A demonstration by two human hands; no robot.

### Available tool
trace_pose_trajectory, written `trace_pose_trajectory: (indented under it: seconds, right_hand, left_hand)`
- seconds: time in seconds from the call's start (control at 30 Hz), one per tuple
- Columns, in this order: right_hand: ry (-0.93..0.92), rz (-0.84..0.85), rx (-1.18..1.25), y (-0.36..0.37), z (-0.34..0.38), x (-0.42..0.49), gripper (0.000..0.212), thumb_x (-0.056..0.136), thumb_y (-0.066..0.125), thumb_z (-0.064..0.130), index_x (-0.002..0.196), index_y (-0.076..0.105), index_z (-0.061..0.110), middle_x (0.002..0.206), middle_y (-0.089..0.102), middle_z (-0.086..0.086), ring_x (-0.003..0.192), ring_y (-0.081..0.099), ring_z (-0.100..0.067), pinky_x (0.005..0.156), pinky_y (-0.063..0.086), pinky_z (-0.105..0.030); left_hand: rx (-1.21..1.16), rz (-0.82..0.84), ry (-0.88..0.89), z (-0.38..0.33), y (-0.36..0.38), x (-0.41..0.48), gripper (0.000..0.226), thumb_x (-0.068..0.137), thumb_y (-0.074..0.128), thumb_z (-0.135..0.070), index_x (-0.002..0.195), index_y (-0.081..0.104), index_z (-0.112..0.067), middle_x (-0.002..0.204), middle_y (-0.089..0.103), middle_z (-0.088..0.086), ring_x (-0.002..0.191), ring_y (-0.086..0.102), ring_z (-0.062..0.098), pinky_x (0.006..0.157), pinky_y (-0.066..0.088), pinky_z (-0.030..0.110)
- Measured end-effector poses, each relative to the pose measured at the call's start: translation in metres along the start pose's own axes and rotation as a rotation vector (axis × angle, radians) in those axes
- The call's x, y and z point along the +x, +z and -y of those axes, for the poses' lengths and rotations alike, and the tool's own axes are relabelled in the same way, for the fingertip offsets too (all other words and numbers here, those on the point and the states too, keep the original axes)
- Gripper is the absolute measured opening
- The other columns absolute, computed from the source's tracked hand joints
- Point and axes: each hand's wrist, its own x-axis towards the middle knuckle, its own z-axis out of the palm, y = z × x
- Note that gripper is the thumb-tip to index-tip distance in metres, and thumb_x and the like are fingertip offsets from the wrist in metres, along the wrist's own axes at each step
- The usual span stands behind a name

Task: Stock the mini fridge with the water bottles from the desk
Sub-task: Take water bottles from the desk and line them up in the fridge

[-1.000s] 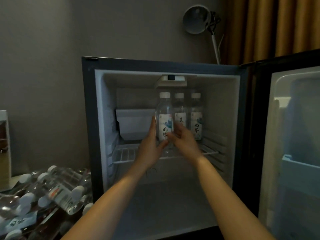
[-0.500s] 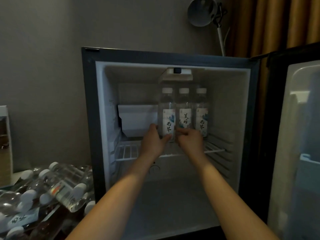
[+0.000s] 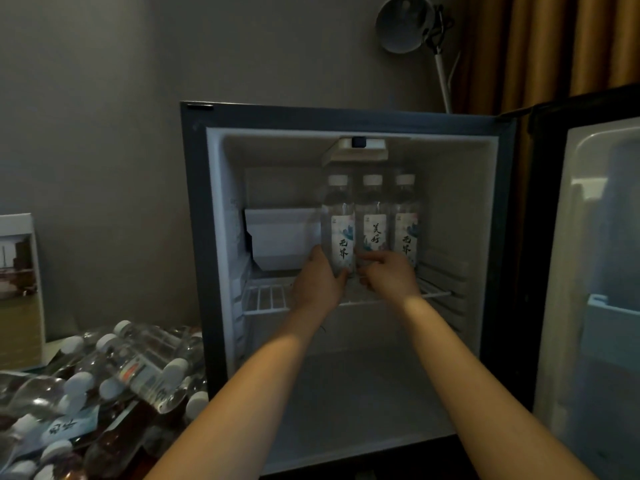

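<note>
The mini fridge (image 3: 194, 237) stands open in front of me. Three clear water bottles with white caps stand upright in a row on its wire shelf (image 3: 266, 299). My left hand (image 3: 317, 284) grips the base of the leftmost bottle (image 3: 339, 220), thumb on its front. My right hand (image 3: 389, 275) has curled fingers at the base of the middle bottle (image 3: 373, 216). The third bottle (image 3: 405, 216) stands to the right, partly behind my right hand. A pile of more water bottles (image 3: 114, 372) lies on the desk at the lower left.
A white freezer box (image 3: 280, 237) sits left of the bottles at the fridge's back. The open fridge door (image 3: 602, 271) fills the right edge. The fridge's lower compartment holds nothing visible. A white lamp (image 3: 405, 26) and curtains are behind; a framed picture (image 3: 19, 289) stands far left.
The leftmost bottle has come down onto the wire shelf beside the other two. Both hands slid down to the bottles' bases, and the view moved closer to the fridge.
</note>
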Motion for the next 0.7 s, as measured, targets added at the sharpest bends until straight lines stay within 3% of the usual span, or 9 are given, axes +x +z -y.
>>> trace_pose_trajectory:
  seconds: [0.1,0.23,0.33,0.47,0.6,0.7]
  right_hand:
    - [0.052,-0.021,0.044,-0.006,0.007,-0.014,0.03,0.084,0.052,-0.003,0.11,0.065,0.005,0.093,0.068,-0.016,0.077,0.06,-0.024,0.08,0.053,-0.037]
    - [0.071,0.083,0.197,-0.008,0.019,-0.053,0.019,0.092,0.045,-0.004,0.1,0.059,0.005,0.072,0.061,-0.009,0.059,0.056,-0.017,0.052,0.048,-0.018]
    - [0.092,0.166,0.225,-0.004,0.022,-0.078,0.02,0.094,0.046,0.001,0.105,0.06,0.009,0.073,0.063,-0.004,0.06,0.059,-0.016,0.056,0.049,-0.021]
    - [0.132,0.274,0.264,0.011,0.022,-0.108,0.017,0.095,0.045,0.003,0.1,0.06,0.011,0.072,0.063,-0.004,0.057,0.057,-0.015,0.051,0.047,-0.018]
    - [0.178,0.425,0.276,0.043,0.002,-0.147,0.012,0.095,0.049,0.01,0.095,0.061,0.012,0.07,0.064,-0.002,0.048,0.058,-0.007,0.05,0.046,-0.016]
    - [0.224,0.622,0.205,0.075,-0.012,-0.178,0.013,0.095,0.051,0.018,0.101,0.061,0.014,0.078,0.066,-0.001,0.062,0.061,-0.011,0.058,0.049,-0.018]
  left_hand:
    - [-0.118,-0.112,0.133,-0.001,-0.007,-0.018,0.046,0.088,0.058,-0.014,0.13,0.041,-0.007,0.128,0.05,0.014,0.112,0.055,0.028,0.09,0.049,0.039]
    - [-0.273,-0.157,0.218,0.004,-0.02,-0.062,0.038,0.089,0.054,-0.005,0.126,0.048,-0.01,0.12,0.055,0.006,0.104,0.057,0.016,0.088,0.05,0.029]
    - [-0.274,-0.135,0.206,0.021,-0.03,-0.099,0.024,0.092,0.053,-0.011,0.114,0.055,-0.019,0.102,0.059,-0.01,0.09,0.057,-0.001,0.074,0.048,0.014]
    - [-0.161,-0.213,0.245,0.061,-0.043,-0.153,0.017,0.083,0.059,-0.009,0.094,0.062,-0.023,0.081,0.059,-0.018,0.078,0.058,0.0,0.066,0.044,0.008]
    - [-0.101,-0.162,0.141,0.104,-0.053,-0.21,0.023,0.074,0.06,-0.008,0.088,0.064,-0.026,0.078,0.059,-0.023,0.08,0.059,-0.007,0.066,0.04,0.001]
    - [-0.038,-0.136,0.073,0.129,-0.072,-0.243,0.018,0.077,0.053,-0.014,0.087,0.064,-0.024,0.076,0.059,-0.021,0.078,0.059,-0.005,0.066,0.041,0.005]
